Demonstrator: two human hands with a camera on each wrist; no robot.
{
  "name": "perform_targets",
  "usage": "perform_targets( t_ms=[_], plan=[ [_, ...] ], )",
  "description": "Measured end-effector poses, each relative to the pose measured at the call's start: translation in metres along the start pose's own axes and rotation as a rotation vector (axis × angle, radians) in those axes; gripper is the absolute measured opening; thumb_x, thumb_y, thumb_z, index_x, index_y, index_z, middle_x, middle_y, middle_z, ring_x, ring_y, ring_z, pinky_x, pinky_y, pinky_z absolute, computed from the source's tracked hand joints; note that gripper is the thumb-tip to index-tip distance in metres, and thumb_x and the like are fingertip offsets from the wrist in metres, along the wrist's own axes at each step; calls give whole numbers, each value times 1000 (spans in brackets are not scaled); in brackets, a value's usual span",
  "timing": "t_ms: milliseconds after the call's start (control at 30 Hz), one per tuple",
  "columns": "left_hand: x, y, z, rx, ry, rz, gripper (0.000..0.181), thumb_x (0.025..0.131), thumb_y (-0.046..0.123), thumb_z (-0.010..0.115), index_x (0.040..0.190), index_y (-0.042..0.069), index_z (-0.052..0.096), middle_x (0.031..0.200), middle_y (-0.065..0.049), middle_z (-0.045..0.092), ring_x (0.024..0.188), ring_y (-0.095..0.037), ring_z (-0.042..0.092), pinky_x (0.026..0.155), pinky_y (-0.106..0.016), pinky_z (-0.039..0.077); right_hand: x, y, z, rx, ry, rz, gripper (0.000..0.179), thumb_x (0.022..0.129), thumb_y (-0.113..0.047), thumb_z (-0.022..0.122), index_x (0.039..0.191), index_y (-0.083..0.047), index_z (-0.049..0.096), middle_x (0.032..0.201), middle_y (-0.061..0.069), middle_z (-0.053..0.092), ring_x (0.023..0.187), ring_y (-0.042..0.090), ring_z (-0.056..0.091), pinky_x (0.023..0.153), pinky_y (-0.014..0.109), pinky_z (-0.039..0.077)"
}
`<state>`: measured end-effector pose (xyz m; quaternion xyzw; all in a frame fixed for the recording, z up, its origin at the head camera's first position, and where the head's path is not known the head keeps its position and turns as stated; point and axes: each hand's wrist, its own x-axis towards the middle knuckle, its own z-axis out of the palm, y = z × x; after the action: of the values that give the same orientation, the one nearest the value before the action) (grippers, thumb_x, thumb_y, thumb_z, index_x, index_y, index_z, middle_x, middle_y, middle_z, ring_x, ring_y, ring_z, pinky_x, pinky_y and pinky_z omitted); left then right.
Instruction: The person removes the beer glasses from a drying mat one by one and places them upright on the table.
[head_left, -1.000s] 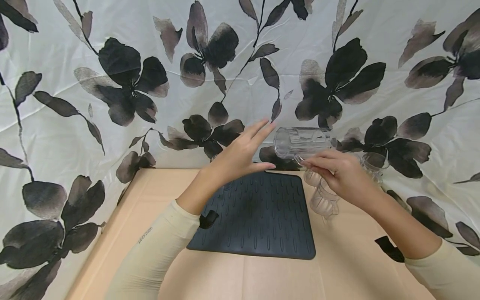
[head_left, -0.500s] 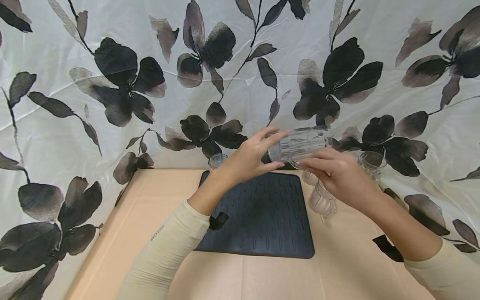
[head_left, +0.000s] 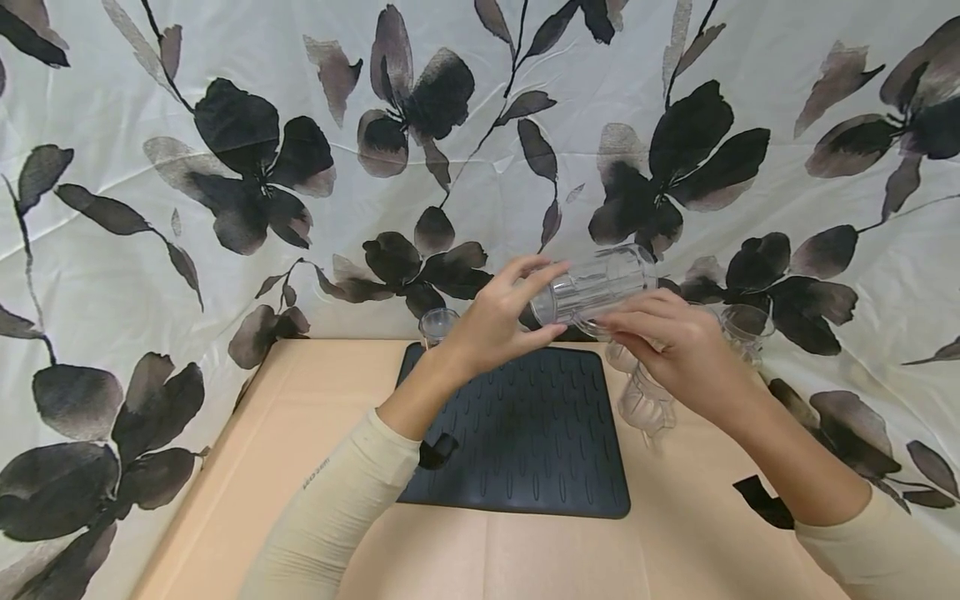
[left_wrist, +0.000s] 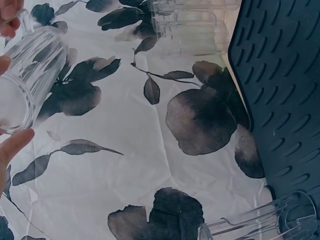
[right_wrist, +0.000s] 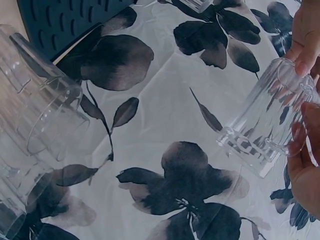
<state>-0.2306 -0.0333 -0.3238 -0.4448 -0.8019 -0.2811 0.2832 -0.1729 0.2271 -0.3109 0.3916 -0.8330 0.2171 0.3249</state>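
Note:
A clear glass mug [head_left: 606, 279] with fluted sides is held tilted on its side above the far edge of the dark mat [head_left: 528, 442]. My right hand [head_left: 686, 343] grips it by the handle, which shows between the fingers in the right wrist view. At the mug's left end, my left hand [head_left: 495, 321] holds it between thumb and fingers. The left wrist view shows fingertips on both sides of that round end [left_wrist: 17, 102]. Part of the mug's lower side is hidden behind the right hand.
More clear glass mugs [head_left: 647, 400] stand to the right of the mat, partly behind the right hand. Another clear glass [head_left: 438, 323] stands at the mat's far left corner. A floral cloth [head_left: 480, 192] hangs behind the tan table [head_left: 300, 433].
My left hand has moved right from beside the mug and taken hold of its left end. The mug has tipped, its left end lower and its right end higher.

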Motion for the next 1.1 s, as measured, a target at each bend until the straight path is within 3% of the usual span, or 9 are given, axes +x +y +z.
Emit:
perform_targets(
  t_ms=[167,267,400,500,700,833,1100],
  plan=[
    [-3,0,1,10,67,3,70,88,23,84,149,5,53,143,-18,54,124,-30,58,98,-38,55,-3,-5,0,31,129,96,53,71,15,85,120,-5,76,117,13,73,115,31,61,108,4,35],
    [-7,0,2,3,105,-4,71,86,23,85,147,4,54,143,-20,54,125,-31,57,100,-38,54,-8,-9,4,76,237,204,57,72,15,85,125,-1,72,125,17,67,118,23,60,106,7,40],
    [-11,-1,3,-15,153,2,71,86,21,86,147,2,54,143,-22,53,129,-32,56,101,-39,54,-16,-12,14,259,336,366,60,78,19,78,134,8,57,128,11,59,118,10,56,101,10,47],
    [-14,0,5,-24,181,10,71,86,20,86,146,0,53,143,-22,52,130,-31,56,100,-38,54,-23,-11,23,464,393,461,52,87,20,68,133,7,49,122,4,56,114,12,57,96,13,50],
    [-19,0,13,-34,242,11,72,84,16,87,143,-3,52,141,-23,50,128,-31,58,98,-38,57,-29,-8,41,807,371,597,26,102,4,58,124,-10,52,112,5,61,102,12,68,89,17,58],
    [-22,1,17,-31,277,29,72,82,13,88,141,-4,52,141,-24,49,129,-32,57,103,-38,55,-22,-8,47,1001,354,630,10,109,-10,51,117,-7,55,110,9,64,97,13,71,86,25,62],
    [-32,-1,25,29,312,42,67,79,10,89,133,-3,50,139,-26,47,126,-36,58,101,-40,56,-15,-6,49,1194,314,695,18,109,-20,53,107,-3,61,98,4,72,92,14,77,86,31,62]
  ],
)
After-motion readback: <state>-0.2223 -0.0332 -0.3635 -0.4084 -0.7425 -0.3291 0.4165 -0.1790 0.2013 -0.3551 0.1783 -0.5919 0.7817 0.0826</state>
